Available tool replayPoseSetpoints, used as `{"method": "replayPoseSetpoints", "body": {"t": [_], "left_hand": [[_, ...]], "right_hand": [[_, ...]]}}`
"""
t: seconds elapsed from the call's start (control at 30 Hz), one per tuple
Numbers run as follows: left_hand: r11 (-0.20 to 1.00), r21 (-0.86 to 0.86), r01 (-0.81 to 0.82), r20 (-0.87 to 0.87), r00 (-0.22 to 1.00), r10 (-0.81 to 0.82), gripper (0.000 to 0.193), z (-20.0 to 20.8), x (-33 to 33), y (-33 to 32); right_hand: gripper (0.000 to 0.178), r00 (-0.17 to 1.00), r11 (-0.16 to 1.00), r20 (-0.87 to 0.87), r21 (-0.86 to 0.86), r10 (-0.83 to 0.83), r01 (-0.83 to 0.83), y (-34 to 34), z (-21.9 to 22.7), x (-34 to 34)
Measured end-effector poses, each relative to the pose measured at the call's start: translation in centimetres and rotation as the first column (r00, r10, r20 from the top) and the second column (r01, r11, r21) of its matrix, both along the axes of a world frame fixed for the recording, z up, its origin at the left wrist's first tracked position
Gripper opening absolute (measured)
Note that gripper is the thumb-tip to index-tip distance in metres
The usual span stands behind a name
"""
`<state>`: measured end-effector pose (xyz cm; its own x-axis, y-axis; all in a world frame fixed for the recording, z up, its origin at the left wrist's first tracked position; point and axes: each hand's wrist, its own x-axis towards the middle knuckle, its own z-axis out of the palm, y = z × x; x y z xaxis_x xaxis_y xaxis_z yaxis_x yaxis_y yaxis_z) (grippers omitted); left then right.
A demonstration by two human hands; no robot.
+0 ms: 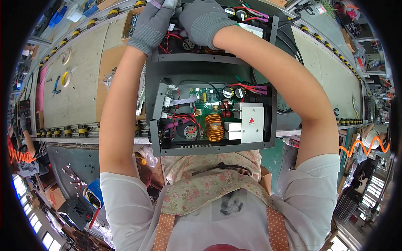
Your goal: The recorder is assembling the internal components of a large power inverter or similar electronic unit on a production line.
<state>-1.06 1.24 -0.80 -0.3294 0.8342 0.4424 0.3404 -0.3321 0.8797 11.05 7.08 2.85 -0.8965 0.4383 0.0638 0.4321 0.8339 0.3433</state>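
Observation:
Both my hands wear grey knit gloves and meet over the far metal case (pixel 201 59), at the top edge of the view. My left hand (pixel 151 26) is at the case's left end, its fingers closed and partly cut off by the view's edge. Beside it, my right hand (pixel 202 21) bends over the case with curled fingers; what either hand grips is hidden. Red wires and a round fan show beneath them. Nearer to me lies a second open case (pixel 213 149) with a green circuit board (pixel 204 97), a copper coil (pixel 214 127) and a silver heat sink (pixel 252 123).
A parts box (pixel 130 25) with small screws stands left of my left hand. Tape rolls (pixel 66 78) lie on the left board, near a cardboard sheet (pixel 109 62). Roller tracks (pixel 82 129) edge the bench. Black cables (pixel 293 46) run right of the cases. Other people work at both sides.

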Motion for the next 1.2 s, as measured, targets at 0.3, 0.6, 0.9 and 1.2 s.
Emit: {"method": "replayPoseSetpoints", "body": {"t": [0.3, 0.6, 0.9, 1.2], "left_hand": [[0.997, -0.071, 0.003, 0.058, 0.998, 0.001, 0.029, 0.4, -0.3, 0.3], [0.949, -0.113, -0.296, -0.502, 0.841, 0.203, 0.03, -7.0, -8.9, 1.0], [0.98, -0.184, -0.073, 0.112, 0.989, 0.094, 0.035, -1.2, -1.9, 0.7], [0.942, -0.207, 0.265, 0.159, 0.959, -0.234, 0.041, 0.6, -3.5, 0.5]], "right_hand": [[0.024, 0.999, 0.985, -0.011, -0.164, -0.048, 0.046, 1.3, -0.5, -1.7], [0.019, 0.993, 0.984, 0.004, -0.134, -0.12, 0.119, 0.8, -0.7, -3.0], [0.023, 0.982, 0.932, -0.17, -0.333, 0.087, -0.141, 4.6, -1.6, -0.6], [0.026, 0.948, 0.69, -0.188, -0.651, 0.256, -0.315, 2.6, 0.3, 3.3]]}}
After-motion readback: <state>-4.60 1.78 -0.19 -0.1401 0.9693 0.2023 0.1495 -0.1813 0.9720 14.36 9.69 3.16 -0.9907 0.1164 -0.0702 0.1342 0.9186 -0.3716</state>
